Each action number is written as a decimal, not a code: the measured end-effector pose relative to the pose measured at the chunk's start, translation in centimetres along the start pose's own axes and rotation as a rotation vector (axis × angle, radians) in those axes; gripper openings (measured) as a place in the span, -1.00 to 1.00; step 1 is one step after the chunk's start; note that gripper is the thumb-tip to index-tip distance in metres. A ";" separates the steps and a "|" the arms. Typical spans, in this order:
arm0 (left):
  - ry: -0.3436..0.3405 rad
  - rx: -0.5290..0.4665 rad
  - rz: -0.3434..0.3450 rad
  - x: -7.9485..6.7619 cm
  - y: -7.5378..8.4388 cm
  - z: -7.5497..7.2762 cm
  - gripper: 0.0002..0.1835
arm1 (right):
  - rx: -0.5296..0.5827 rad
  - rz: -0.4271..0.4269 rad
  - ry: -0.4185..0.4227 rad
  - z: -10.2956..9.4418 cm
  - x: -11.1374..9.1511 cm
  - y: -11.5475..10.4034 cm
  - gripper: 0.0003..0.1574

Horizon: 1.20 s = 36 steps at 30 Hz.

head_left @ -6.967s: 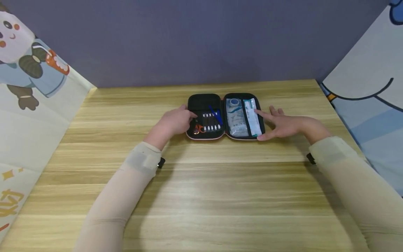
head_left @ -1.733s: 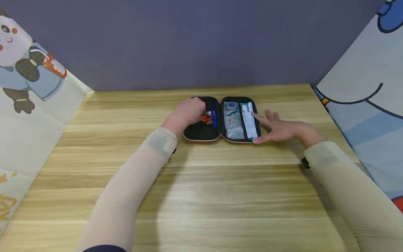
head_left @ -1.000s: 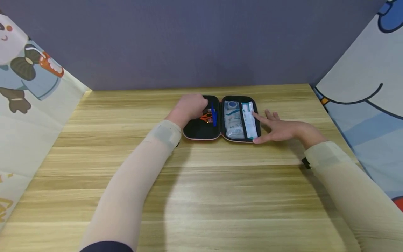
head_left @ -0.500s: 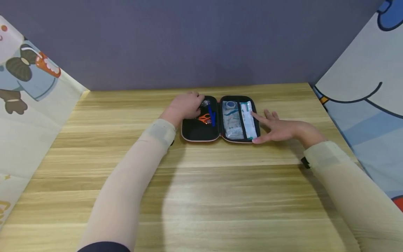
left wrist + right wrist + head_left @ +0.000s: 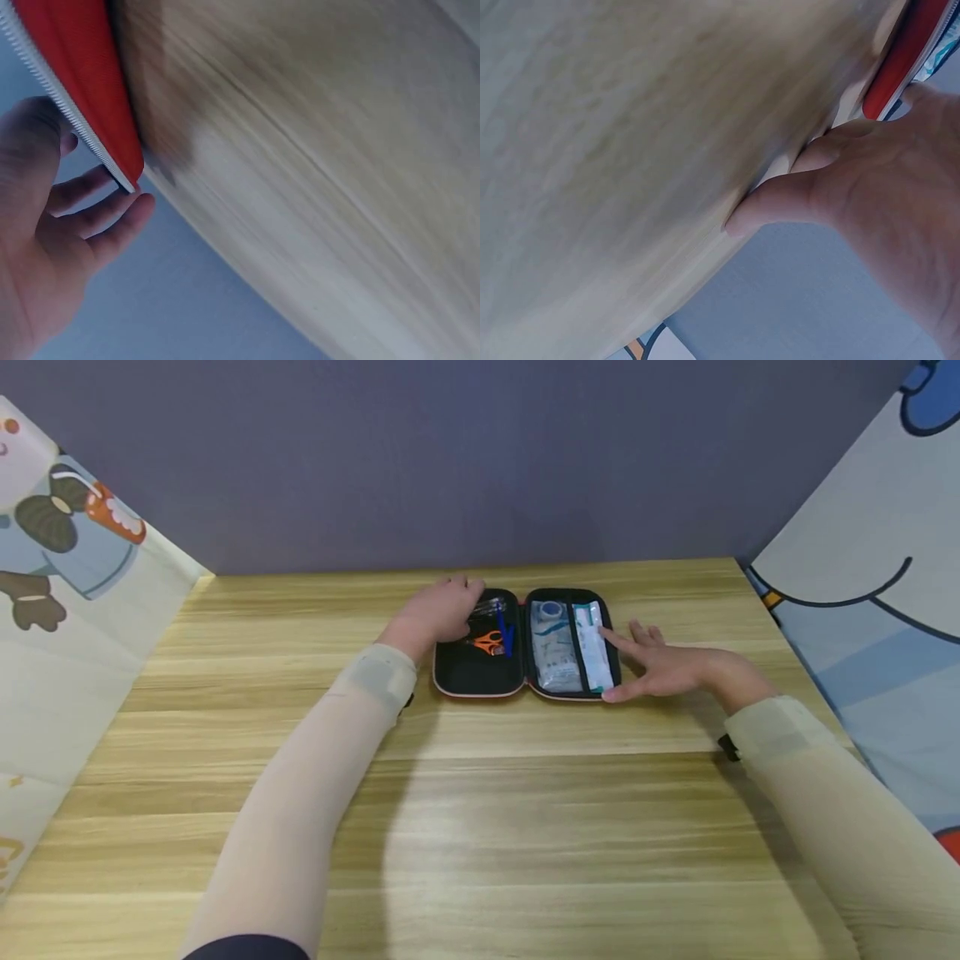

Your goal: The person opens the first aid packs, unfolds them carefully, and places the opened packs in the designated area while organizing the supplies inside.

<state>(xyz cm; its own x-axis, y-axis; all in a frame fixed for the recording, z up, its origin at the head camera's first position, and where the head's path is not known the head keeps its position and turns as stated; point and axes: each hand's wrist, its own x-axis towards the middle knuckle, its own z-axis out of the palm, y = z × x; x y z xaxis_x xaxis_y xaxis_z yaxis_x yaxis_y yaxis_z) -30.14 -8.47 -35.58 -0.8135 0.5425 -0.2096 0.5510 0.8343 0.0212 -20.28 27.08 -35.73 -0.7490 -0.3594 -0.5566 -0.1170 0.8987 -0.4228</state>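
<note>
A zipped case [image 5: 480, 681], black inside and red outside, lies spread open on the table. My left hand [image 5: 433, 612] is over the upper left corner of its left half, its loosely bent fingers at the rim. Beside those fingers is a clear packet [image 5: 489, 607], its contents too small to make out. Below it lie orange-handled scissors [image 5: 489, 642] and blue tweezers [image 5: 504, 633]. The right half holds a clear bag [image 5: 557, 656] with a tape roll inside and a white-and-teal packet [image 5: 592, 647] under a black strap. My right hand [image 5: 667, 667], fingers spread, touches that half's right edge.
The wooden table [image 5: 555, 827] runs back to a dark blue-grey wall [image 5: 480, 468]. Printed cartoon panels stand to the left [image 5: 75, 635] and right [image 5: 862, 593].
Seven seconds ago cotton swabs lay in the left half's middle; that spot now shows bare black lining. My left hand moved to the upper corner, lately drawing slightly left. My right hand stayed put.
</note>
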 end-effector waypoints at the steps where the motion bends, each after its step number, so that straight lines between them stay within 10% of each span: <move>1: 0.004 0.030 0.011 0.1 0.1 0.1 -0.24 | 0.002 0.001 0.000 0.0 0.0 0.0 0.55; 10: 0.043 0.288 0.054 0.5 0.5 0.6 -0.48 | 0.004 -0.012 0.000 0.1 0.0 0.1 0.55; 36: 0.038 0.184 0.027 -0.4 0.6 0.3 -0.40 | 0.012 -0.012 -0.004 0.0 -0.1 0.4 0.55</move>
<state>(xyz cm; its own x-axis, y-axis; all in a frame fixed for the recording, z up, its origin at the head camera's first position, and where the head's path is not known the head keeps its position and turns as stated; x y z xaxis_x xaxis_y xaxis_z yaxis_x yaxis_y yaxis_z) -29.42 -8.21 -35.73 -0.8024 0.5708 -0.1741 0.5946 0.7893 -0.1532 -20.22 27.46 -35.80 -0.7451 -0.3709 -0.5543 -0.1178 0.8912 -0.4380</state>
